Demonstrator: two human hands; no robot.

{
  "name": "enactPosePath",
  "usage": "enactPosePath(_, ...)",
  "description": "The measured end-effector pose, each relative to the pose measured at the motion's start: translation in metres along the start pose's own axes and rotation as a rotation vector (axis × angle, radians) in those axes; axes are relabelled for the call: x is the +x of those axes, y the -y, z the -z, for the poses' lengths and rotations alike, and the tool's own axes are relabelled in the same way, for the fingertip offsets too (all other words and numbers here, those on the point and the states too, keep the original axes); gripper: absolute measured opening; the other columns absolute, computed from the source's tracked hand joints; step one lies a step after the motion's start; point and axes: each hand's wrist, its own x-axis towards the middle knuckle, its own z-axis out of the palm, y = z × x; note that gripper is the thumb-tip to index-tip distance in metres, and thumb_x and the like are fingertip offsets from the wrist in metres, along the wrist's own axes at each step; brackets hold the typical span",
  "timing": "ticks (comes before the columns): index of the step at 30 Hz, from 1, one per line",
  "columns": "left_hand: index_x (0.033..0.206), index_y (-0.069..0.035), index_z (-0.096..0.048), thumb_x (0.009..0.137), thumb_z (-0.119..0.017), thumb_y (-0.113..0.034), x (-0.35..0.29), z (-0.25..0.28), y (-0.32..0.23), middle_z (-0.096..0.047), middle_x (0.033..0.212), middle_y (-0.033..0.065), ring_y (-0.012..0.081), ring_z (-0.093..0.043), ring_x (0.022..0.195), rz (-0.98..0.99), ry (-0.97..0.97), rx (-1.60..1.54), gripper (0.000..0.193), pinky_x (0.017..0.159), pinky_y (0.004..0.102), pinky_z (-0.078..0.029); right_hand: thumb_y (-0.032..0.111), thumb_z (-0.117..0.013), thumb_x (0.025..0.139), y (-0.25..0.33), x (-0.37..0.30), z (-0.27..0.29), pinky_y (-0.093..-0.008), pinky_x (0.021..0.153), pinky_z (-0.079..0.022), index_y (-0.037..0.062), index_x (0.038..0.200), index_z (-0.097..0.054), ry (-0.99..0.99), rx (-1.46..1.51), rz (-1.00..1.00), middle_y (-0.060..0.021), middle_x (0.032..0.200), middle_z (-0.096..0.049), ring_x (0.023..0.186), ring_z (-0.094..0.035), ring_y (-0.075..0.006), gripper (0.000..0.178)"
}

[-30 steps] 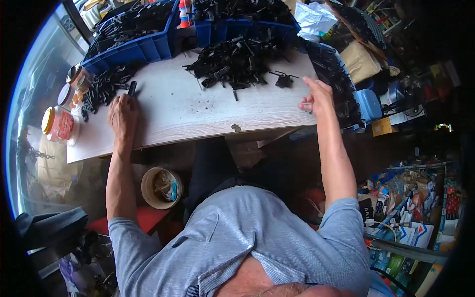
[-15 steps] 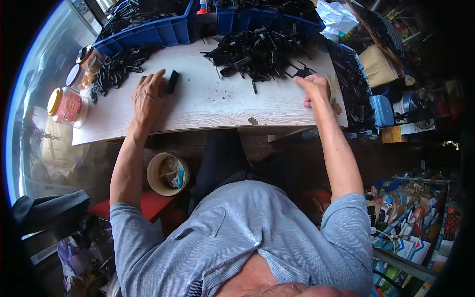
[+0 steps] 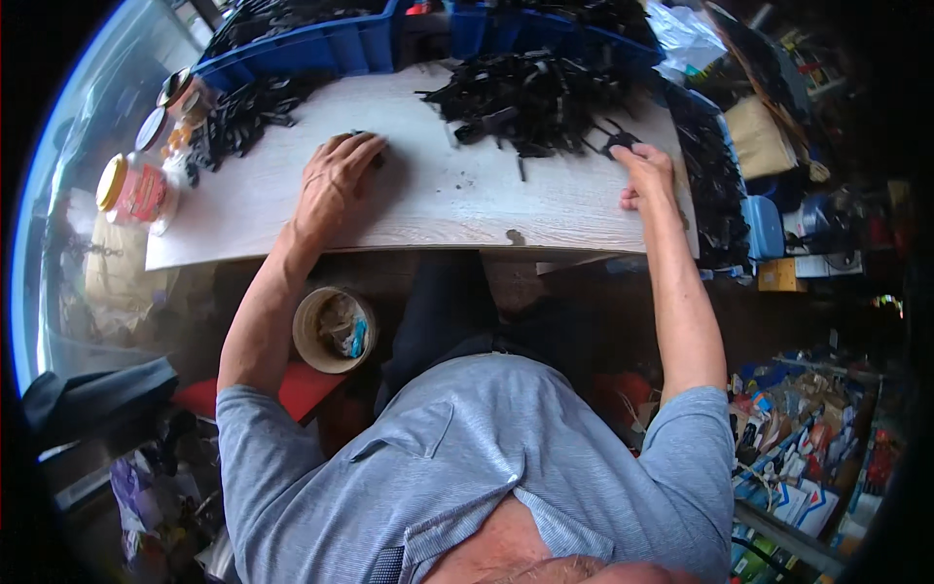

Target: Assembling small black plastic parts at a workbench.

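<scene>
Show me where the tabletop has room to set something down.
Bare tabletop, lightly specked, lies between left hand and right hand, below the large black pile; another patch between yellow-lidded jar and left hand. Crowded: the back, with that pile, a smaller black pile and blue bins.

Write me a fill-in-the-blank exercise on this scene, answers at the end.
1. The hand nearer the plastic jars is the ____ one.
2. The larger pile of black parts lies closer to the ____ hand.
3. Both crates along the table's far edge are ____.
4. The lid of the jar closest to the person is ____.

Missing words: left; right; blue; yellow.
</scene>
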Motion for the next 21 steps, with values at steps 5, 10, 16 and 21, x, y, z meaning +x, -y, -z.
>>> enactPosePath(5,0.116,-0.013,-0.068,0.077,-0.068,-0.002,-0.009,0.002,0.007,-0.071,0.116,0.0051,0.0314,-0.061,0.106,0.09,0.027,-0.044,0.041,0.094,0.0448,-0.048,0.039,-0.079,0.086,-0.008,0.002,-0.006,-0.034,0.039,-0.048,0.0125,0.124,-0.067,-0.022,0.033,0.025,-0.0056,0.062,-0.05,0.042,-0.05,-0.0178,0.048)
enactPosePath(10,0.11,-0.013,-0.071,0.083,-0.072,-0.01,-0.012,0.0,0.016,-0.073,0.108,0.0054,0.0304,-0.06,0.11,0.04,-0.139,0.061,0.027,0.093,0.0475,-0.048,0.042,-0.078,0.085,-0.009,0.005,-0.01,-0.035,0.041,-0.05,0.011,0.116,-0.069,-0.053,0.051,-0.039,-0.0058,0.063,-0.051,0.044,-0.052,-0.0184,0.044)
enactPosePath(16,0.106,-0.007,-0.071,0.091,-0.07,-0.014,-0.018,0.003,0.012,-0.072,0.104,0.011,0.0348,-0.063,0.101,0.246,-0.057,-0.218,0.017,0.091,0.0429,-0.049,0.039,-0.079,0.084,0.004,0.005,-0.02,-0.0348,0.039,-0.05,0.0037,0.117,-0.065,-0.076,0.03,-0.018,-0.0092,0.065,-0.057,0.044,-0.052,-0.019,0.05)
enactPosePath(21,0.103,-0.006,-0.072,0.091,-0.071,-0.019,-0.019,0.008,0.018,-0.071,0.104,0.0131,0.0352,-0.063,0.099,0.11,-0.145,-0.008,0.018,0.09,0.0425,-0.049,0.043,-0.079,0.082,0.008,0.011,-0.026,-0.0344,0.041,-0.051,0.0079,0.115,-0.068,-0.144,-0.034,-0.041,-0.0084,0.063,-0.053,0.045,-0.052,-0.0189,0.05)
